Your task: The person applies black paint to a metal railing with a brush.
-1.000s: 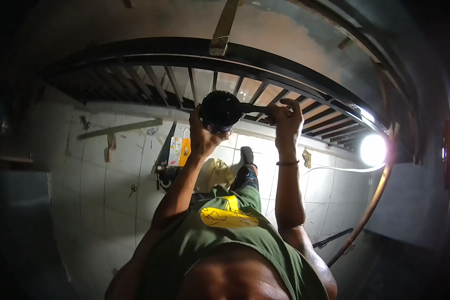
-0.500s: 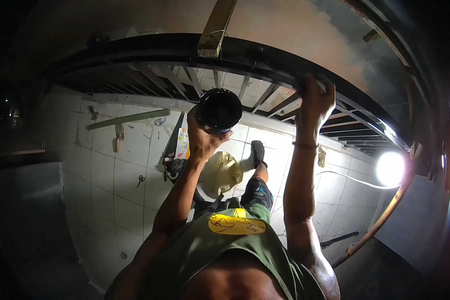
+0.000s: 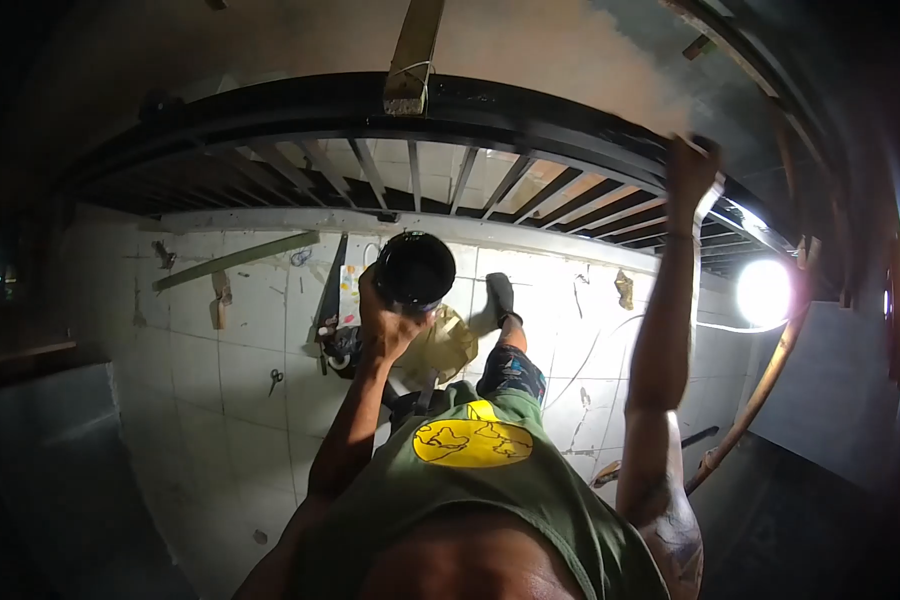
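My left hand (image 3: 388,335) is wrapped round a round black container (image 3: 416,268), its open top facing up and its inside dark. The container is held in front of the railing, over the tiled floor. My right hand (image 3: 692,172) is closed at the top bar of the black metal railing (image 3: 540,112), towards its right end. Whatever its fingers hold is hidden and dark against the bar. Slanting bars (image 3: 465,180) run below the top rail. A wooden beam (image 3: 413,65), tied with wire, rests against the rail near the middle.
A bright lamp (image 3: 765,292) with a white cable glows on the right beside a wooden pole (image 3: 745,430). On the tiled floor (image 3: 245,430) lie scissors (image 3: 275,380), a wooden strip (image 3: 235,260) and a yellowish bag (image 3: 450,345) near my feet.
My right hand has moved to the right along the top rail. My left hand has lowered the container towards me and slightly left. The view has shifted a little.
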Motion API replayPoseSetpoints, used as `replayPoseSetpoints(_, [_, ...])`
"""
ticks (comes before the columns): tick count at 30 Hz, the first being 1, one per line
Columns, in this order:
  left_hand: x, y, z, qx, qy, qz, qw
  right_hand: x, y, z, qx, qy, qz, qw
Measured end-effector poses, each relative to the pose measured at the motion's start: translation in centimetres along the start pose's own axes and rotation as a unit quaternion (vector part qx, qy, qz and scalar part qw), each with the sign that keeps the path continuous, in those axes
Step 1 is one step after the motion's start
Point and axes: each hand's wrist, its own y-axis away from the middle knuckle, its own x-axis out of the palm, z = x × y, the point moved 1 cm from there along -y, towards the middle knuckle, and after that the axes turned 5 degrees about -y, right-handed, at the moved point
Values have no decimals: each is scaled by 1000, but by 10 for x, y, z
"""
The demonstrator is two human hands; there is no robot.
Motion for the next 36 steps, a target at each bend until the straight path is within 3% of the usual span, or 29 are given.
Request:
replayPoseSetpoints(2, [-6,6,11,4,6,15,1000,-67,-20,40,45,148,-18,988])
replayPoseSetpoints(3, [-10,8,14,7,1,21,1000,-74,-25,32,44,157,-22,986])
replayPoseSetpoints(5, [-17,6,1,-4,6,26,1000,-72,-42,2,-70,251,70,963])
replayPoseSetpoints(8, [-27,8,-2,-18,-10,34,999,-4,-19,62,-49,267,160,949])
replayPoseSetpoints(9, [-26,11,11,-6,-28,22,999,30,-1,65,-107,213,136,962])
replayPoseSetpoints(11, [-28,16,21,4,-10,20,1000,99,38,87,-271,210,73,937])
replayPoseSetpoints(12, [-30,20,25,7,5,18,1000,115,48,125,-237,146,100,955])
replayPoseSetpoints(14, [-35,26,36,3,45,37,998,75,34,227,16,48,249,967])
replayPoseSetpoints(15, [-38,27,40,-8,81,48,996,79,34,226,20,51,243,968])
replayPoseSetpoints(16, [-39,27,43,-22,116,59,991,87,34,219,30,-31,168,985])
replayPoseSetpoints(17, [-46,27,33,-17,30,17,999,93,36,211,40,-112,93,989])
replayPoseSetpoints(19, [-50,28,27,-37,46,22,998,92,29,177,141,-130,130,973])
replayPoseSetpoints(20, [-51,28,27,-57,61,21,996,92,28,147,82,-73,74,991])
replayPoseSetpoints(21, [-54,29,27,-58,60,20,996,107,22,69,-261,206,51,942])
replayPoseSetpoints(22, [-54,28,28,-70,92,34,993,77,13,26,-277,226,87,930])
replayPoseSetpoints(23, [-55,28,29,-84,123,45,988,31,1,16,-263,357,151,883])
replayPoseSetpoints(24, [-58,29,30,-87,123,42,988,6,-9,-37,-195,281,74,937])
replayPoseSetpoints(25, [-57,28,31,-90,126,42,987,-34,-10,-33,-27,239,12,971])
replayPoseSetpoints(26, [-55,25,32,-91,129,41,987,-66,-12,1,53,112,-57,991])
replayPoseSetpoints(27, [-57,27,33,-96,126,47,986,-81,-11,45,134,177,-50,974])
replayPoseSetpoints(28, [-60,27,35,-99,122,54,986,-74,-6,56,137,176,-47,974])
replayPoseSetpoints(30, [-65,28,37,-103,113,67,986,-58,5,71,40,183,37,982])
replayPoseSetpoints(31, [-67,29,38,-105,110,74,986,-31,14,69,-35,152,29,987])
replayPoseSetpoints(33, [-65,27,38,-104,107,80,986,14,40,102,-66,176,75,979])
replayPoseSetpoints(34, [-67,29,38,-73,103,65,990,14,48,152,-4,205,142,968])
replayPoseSetpoints(35, [-69,31,38,-42,98,43,993,26,55,164,-46,85,60,994])
replayPoseSetpoints(36, [-72,32,39,-45,92,34,994,30,49,171,-48,75,63,994])
